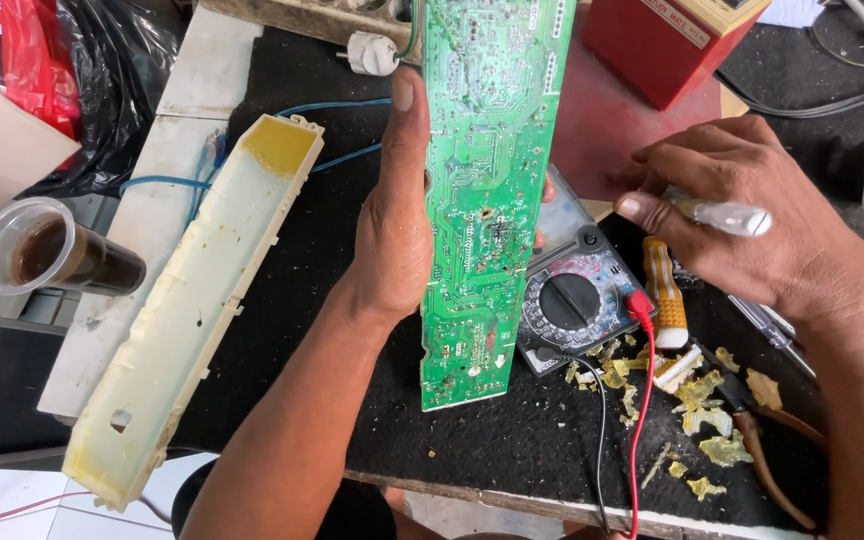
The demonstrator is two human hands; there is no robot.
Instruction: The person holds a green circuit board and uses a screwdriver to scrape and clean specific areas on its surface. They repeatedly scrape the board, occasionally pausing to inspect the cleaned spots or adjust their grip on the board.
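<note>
My left hand [392,215] grips a long green circuit board [482,190] by its left edge and holds it upright, solder side toward me, with a scorched spot near its middle. My right hand [742,220] hovers to the right of the board, fingers closed around a small white-handled tool [727,215]. Below and between the hands a black multimeter [577,300] lies on the dark bench, partly hidden by the board. Its red lead [640,400] and black lead [600,440] run toward me.
A long yellowed plastic tray [187,310] lies at the left. A plastic cup of dark drink [52,255] stands further left. Yellow resin scraps [707,420], an orange-handled screwdriver [664,295], wooden-handled pliers [767,460] and a red box [667,40] fill the right side.
</note>
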